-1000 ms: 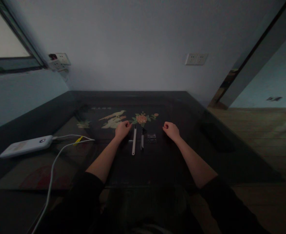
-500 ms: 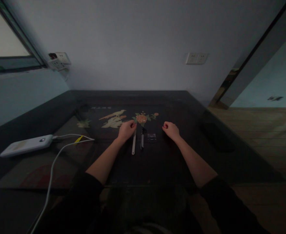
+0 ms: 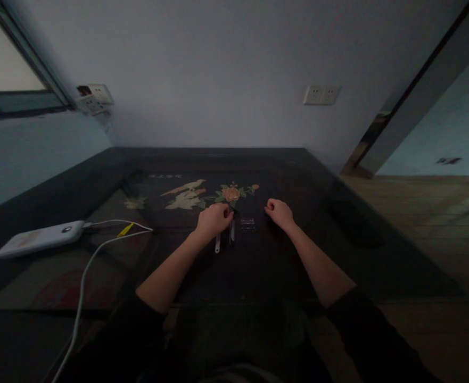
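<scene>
My left hand (image 3: 214, 219) is closed, its fingertips beside the upper end of a slim black-and-silver tool (image 3: 232, 232), perhaps a razor. Whether the fingers touch or grip it cannot be made out. Under the same hand lies a thin pale strip (image 3: 217, 244) with a hole at its near end; its upper part is hidden. A small clear plastic case (image 3: 247, 225) lies just right of the tool. Farther right, my right hand (image 3: 280, 213) rests as a loose fist on the dark table, apart from the case, with nothing visible in it.
The dark glossy table (image 3: 258, 276) bears a flower-and-bird picture (image 3: 186, 196). At the left lies a white power bank (image 3: 42, 238) with a white cable (image 3: 83, 282) and yellow tag. A dark flat object (image 3: 354, 223) lies at right. A wall (image 3: 210, 74) stands behind.
My left hand has shifted right and slightly nearer, from the top of the pale strip to the upper end of the slim tool. The right hand stays nearly still.
</scene>
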The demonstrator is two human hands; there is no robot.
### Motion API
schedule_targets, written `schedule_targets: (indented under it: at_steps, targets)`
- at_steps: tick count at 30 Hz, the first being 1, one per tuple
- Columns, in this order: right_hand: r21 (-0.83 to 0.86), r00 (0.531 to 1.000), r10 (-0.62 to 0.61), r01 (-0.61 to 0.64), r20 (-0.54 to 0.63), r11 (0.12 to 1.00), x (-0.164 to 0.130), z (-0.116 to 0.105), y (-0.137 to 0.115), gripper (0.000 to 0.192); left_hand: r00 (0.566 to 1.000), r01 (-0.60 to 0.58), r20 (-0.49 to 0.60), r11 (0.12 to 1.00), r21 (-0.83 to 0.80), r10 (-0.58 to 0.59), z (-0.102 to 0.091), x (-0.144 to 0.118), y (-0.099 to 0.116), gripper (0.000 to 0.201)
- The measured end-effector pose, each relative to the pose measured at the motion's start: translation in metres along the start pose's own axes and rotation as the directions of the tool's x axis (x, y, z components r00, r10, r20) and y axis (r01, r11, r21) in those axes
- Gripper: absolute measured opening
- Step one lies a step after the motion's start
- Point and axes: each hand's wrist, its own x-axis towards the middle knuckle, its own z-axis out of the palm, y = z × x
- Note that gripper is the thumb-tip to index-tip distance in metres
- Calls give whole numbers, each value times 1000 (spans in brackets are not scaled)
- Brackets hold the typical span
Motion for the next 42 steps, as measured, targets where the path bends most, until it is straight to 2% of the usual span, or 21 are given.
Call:
schedule_targets:
  at_steps: [3, 7, 14, 22, 27, 33, 36, 39, 42]
  targets:
    - [0, 1000, 2, -2, 4, 1000, 0, -1, 0, 18, 998, -2, 62, 1000, 20, 0, -3, -4, 6, 22]
    - [2, 1000, 4, -4, 4, 1000, 0, -1, 0, 17, 998, -16, 56, 999, 29, 14, -3, -7, 11, 19]
    - [8, 1000, -1, 1, 0, 1000, -1, -1, -1, 18, 994, -48, 95, 998, 42, 44, 12, -9, 11, 20]
    - [13, 1000, -16, 16, 3, 1000, 0, -1, 0, 20, 999, -20, 32, 998, -56, 22, 14, -7, 10, 14]
    - [21, 1000, -17, 17, 4, 1000, 0, 0, 0, 20, 999, -29, -50, 977, -212, 18, 9, -4, 8, 11]
    - [65, 999, -35, 37, -23, 997, -1, -4, -2, 24, 982, -148, -181, 816, -559, 54, 11, 0, 10, 15]
    - [156, 991, -75, 92, -115, 983, -3, -12, -6, 25, 975, -163, -222, 712, -683, 10, 12, 5, 8, 20]
    - [277, 965, -129, 192, -229, 942, -8, -20, -16, 26, 974, -169, -223, 582, -795, -22, 12, 8, 8, 23]
    - [449, 942, -165, 288, -293, 846, -18, -24, -33, 20, 980, -156, -196, 467, -870, -38, 11, 10, 10, 26]
